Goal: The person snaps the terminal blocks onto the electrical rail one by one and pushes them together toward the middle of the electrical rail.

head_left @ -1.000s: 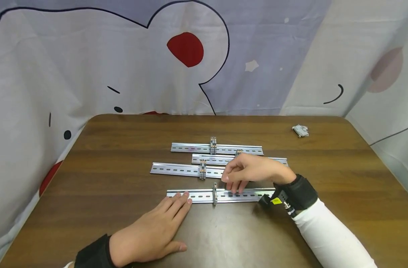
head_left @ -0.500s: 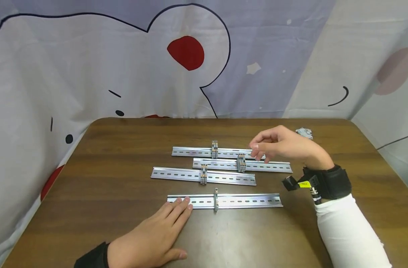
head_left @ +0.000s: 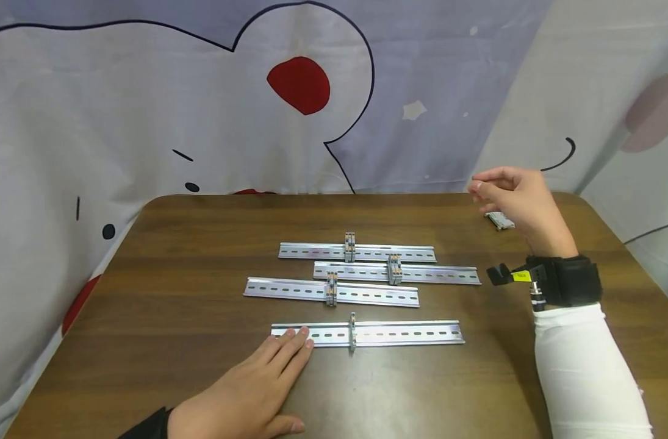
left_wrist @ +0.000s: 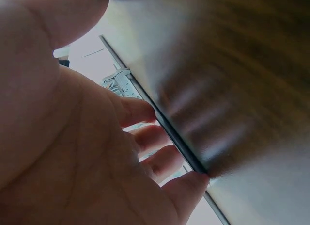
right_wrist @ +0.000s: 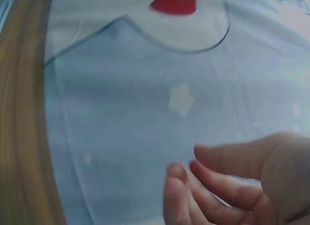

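Observation:
My left hand (head_left: 251, 387) lies flat with its fingers on the left end of the nearest slotted metal DIN rail (head_left: 407, 333). One thin terminal block (head_left: 352, 332) stands on that rail, right of the fingertips. In the left wrist view, the fingertips of the left hand (left_wrist: 82, 147) touch the rail's dark edge. My right hand (head_left: 515, 198) is raised over the far right of the table, fingers loosely bent. No object shows between the fingers of the right hand (right_wrist: 227, 186) in the right wrist view. Below it lies a small grey-white terminal block pile (head_left: 500, 221), partly hidden by the hand.
Behind the front rail lie three more DIN rails: a left one (head_left: 290, 289), a right one (head_left: 443, 275) and a rear one (head_left: 312, 250). Each bears a small group of terminal blocks near its middle. A patterned curtain (head_left: 202, 116) hangs behind the brown table (head_left: 191, 244).
My right hand has lifted off the front rail and moved right and away, over the other rails to the pile. The left hand has stayed on the rail.

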`<state>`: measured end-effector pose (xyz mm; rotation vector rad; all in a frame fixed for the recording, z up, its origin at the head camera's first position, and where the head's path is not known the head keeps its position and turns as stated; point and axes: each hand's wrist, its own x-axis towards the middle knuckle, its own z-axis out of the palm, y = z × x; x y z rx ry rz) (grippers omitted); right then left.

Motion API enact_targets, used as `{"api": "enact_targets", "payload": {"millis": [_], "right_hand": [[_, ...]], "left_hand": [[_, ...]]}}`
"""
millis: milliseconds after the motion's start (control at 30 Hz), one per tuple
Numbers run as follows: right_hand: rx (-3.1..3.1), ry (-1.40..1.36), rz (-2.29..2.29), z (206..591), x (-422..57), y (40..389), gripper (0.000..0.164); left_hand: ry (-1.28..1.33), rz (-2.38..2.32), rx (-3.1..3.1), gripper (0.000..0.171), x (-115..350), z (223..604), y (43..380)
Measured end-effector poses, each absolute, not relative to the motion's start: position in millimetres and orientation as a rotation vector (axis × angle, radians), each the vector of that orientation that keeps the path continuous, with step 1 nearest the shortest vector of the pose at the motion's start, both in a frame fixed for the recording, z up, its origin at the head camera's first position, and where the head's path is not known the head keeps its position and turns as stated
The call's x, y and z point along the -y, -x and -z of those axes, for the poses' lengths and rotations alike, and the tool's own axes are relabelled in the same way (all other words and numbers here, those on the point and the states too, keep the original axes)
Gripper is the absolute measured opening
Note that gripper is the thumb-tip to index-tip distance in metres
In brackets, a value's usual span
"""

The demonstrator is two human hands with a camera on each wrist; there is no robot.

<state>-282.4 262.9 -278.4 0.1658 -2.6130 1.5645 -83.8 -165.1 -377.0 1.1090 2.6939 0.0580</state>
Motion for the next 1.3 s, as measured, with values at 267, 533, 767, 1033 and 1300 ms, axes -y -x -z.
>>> {"api": "enact_targets", "payload": {"millis": [267, 533, 767, 1033, 1300], "right_hand": [[2.646, 0.058, -0.991, 301.4, -286.3, 297.6, 0.039], [2.922, 0.037, -0.779, 331.0, -316.3, 314.6, 0.042], [3.167, -0.073, -0.523, 347.7, -330.7, 329.8, 0.058], [3.0, 0.035, -0.606, 356.9, -330.1, 327.1, 0.039], [2.92, 0.069, -0.719, 357.9, -331.0, 327.8, 0.042]], "left_hand": [[-1.145, -0.043, -2.723, 0.092, 167.3, 378.1, 81.1], [-1.174, -0.055, -2.731, 0.091, 167.4, 379.7, 81.6], [-1.149, -0.082, -2.715, 0.092, 167.7, 380.6, 82.6], [-1.146, -0.095, -2.718, 0.092, 167.0, 381.3, 82.8], [-1.195, -0.036, -2.765, 0.092, 164.1, 382.3, 84.3]]}}
